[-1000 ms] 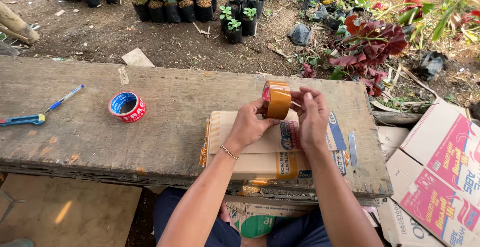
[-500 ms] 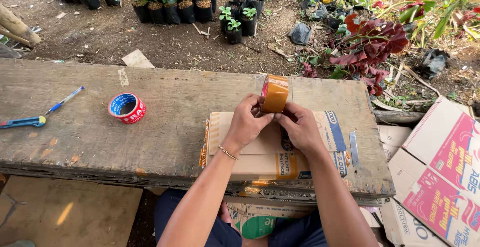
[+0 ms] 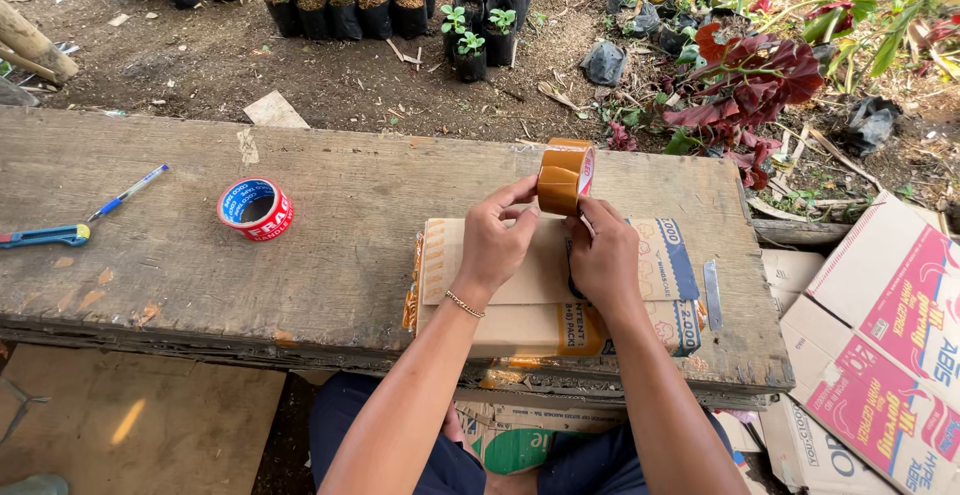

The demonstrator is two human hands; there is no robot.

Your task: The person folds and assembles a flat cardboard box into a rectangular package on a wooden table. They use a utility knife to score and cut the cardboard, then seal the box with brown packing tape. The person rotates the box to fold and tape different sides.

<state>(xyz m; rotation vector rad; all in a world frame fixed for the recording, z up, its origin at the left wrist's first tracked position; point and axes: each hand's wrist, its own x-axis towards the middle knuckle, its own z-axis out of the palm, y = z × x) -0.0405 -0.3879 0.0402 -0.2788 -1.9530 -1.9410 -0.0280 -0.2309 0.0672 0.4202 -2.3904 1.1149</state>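
Brown tape roll [image 3: 565,176] above flat cardboard box [image 3: 545,285] on wooden counter [image 3: 350,215].
Pinched upright by left hand [image 3: 497,240]; right hand [image 3: 603,260] closed on tape end.

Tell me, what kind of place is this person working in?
Probably an outdoor plant nursery or garden yard. Rows of seedlings in black bags stand on bare dirt ground, and red-leaved plants grow nearby. The hands, left hand and right hand, hold brown tape over a rough wooden table.

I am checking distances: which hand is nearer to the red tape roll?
Left. The left hand is right of the red tape roll; the right hand lies farther right.
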